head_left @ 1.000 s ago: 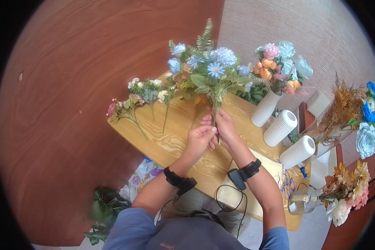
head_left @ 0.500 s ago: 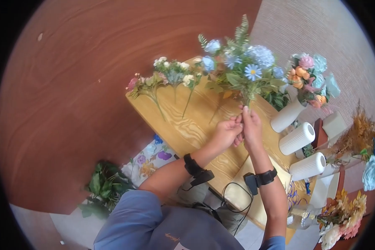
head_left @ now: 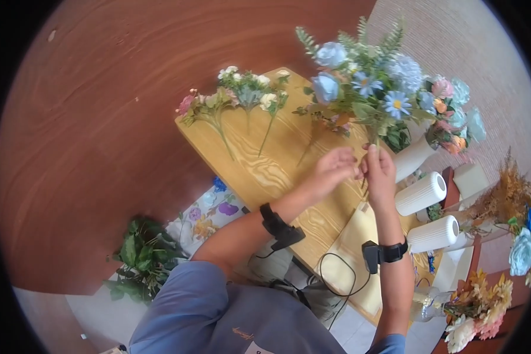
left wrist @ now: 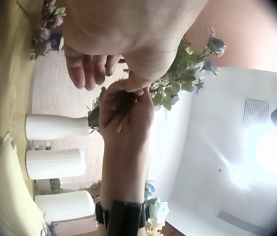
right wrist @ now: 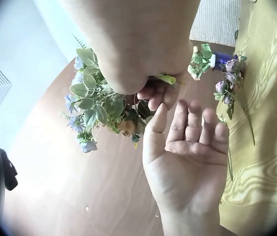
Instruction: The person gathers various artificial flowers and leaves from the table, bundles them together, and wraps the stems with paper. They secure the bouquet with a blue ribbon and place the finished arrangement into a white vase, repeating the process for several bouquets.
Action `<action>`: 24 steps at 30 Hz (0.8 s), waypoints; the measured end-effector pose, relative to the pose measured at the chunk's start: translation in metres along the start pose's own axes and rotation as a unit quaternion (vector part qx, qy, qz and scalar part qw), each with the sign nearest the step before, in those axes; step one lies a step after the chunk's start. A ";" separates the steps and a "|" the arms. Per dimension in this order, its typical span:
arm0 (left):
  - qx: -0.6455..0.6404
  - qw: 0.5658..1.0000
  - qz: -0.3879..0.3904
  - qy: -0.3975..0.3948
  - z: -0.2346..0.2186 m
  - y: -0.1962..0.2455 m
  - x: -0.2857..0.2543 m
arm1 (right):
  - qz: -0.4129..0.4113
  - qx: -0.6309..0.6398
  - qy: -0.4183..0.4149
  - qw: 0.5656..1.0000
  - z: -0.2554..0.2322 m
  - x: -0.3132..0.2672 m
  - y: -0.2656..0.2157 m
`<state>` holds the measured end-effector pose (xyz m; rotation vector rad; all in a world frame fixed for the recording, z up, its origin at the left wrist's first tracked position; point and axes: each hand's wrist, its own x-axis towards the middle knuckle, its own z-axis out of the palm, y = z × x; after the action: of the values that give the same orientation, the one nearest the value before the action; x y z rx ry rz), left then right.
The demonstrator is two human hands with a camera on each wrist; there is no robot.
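My right hand (head_left: 381,171) grips the gathered stems of a bouquet (head_left: 369,82) of blue flowers, ferns and green leaves, held upright above the table. The cut stem ends (left wrist: 122,123) stick out from the right hand (left wrist: 128,105) in the left wrist view. Beside it, my left hand (head_left: 334,170) has its palm turned up and its fingers loosely spread; the right wrist view shows this left hand (right wrist: 187,152) holding nothing, its thumb close to the right hand's fingers. Whether the two hands touch is unclear.
Loose sprigs of pink (head_left: 186,105) and white flowers (head_left: 268,101) lie at the wooden table's (head_left: 265,177) far left. To the right stand white vases (head_left: 420,194), one with flowers, near folded cream paper (head_left: 354,259). A glass vase (head_left: 426,304) lies tilted at lower right.
The bouquet and right hand have moved right and the flowers look larger. My left hand, earlier at the stems with curled fingers, has loosened and spread its fingers.
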<state>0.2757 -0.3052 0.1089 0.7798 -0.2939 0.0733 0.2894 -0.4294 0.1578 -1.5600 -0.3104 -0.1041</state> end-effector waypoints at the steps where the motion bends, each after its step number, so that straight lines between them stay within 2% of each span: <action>1: -0.004 1.000 -0.002 -0.008 0.001 0.007 0.008 | -0.003 -0.018 0.000 1.000 0.004 -0.002 -0.002; 3: -0.038 0.985 -0.094 -0.141 -0.004 0.027 0.023 | -0.001 -0.039 0.000 0.999 0.006 -0.005 0.004; 4: -0.015 0.977 -0.120 -0.177 -0.006 0.032 0.029 | -0.006 -0.060 -0.013 0.998 0.006 -0.006 0.011; 6: 0.001 0.977 -0.147 -0.156 -0.002 0.031 0.035 | -0.015 -0.082 -0.022 0.996 0.008 -0.007 0.026; 8: -0.012 0.980 -0.170 -0.104 -0.003 0.016 0.041 | -0.087 -0.152 -0.013 0.985 0.012 -0.008 0.039; 9: -0.011 0.980 -0.166 -0.108 -0.004 0.011 0.040 | -0.093 -0.153 -0.012 0.984 0.014 -0.011 0.040; 11: 0.009 0.977 -0.197 -0.076 -0.004 0.003 0.039 | -0.051 -0.152 -0.021 0.987 0.014 -0.019 0.041; 13: 0.047 0.982 -0.160 -0.090 -0.012 -0.011 0.040 | -0.070 -0.156 -0.024 0.985 0.008 -0.019 0.055; 16: 0.105 0.971 -0.135 -0.169 -0.028 -0.028 0.036 | -0.062 -0.238 -0.038 0.968 -0.010 -0.017 0.088; 17: 0.108 0.969 -0.139 -0.171 -0.030 -0.029 0.034 | -0.100 -0.265 -0.051 0.958 -0.019 -0.014 0.110; 18: 0.108 0.968 -0.152 -0.170 -0.029 -0.031 0.035 | -0.135 -0.290 -0.062 0.945 -0.017 -0.012 0.107; 19: 0.111 0.967 -0.158 -0.168 -0.031 -0.032 0.035 | -0.137 -0.292 -0.057 0.945 -0.021 -0.012 0.103; 21: 0.108 0.966 -0.166 -0.165 -0.036 -0.035 0.034 | -0.070 -0.403 -0.174 0.896 -0.027 -0.019 0.091; 22: 0.113 0.965 -0.169 -0.167 -0.035 -0.039 0.038 | -0.069 -0.403 -0.169 0.897 -0.029 -0.020 0.093; 24: 0.110 0.963 -0.180 -0.166 -0.036 -0.040 0.036 | -0.214 -0.483 -0.165 0.833 -0.030 -0.023 0.101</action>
<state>0.3251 -0.3103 0.0680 1.0583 -0.4618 -0.3776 0.2979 -0.4605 0.0549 -2.4956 -0.9959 -0.3908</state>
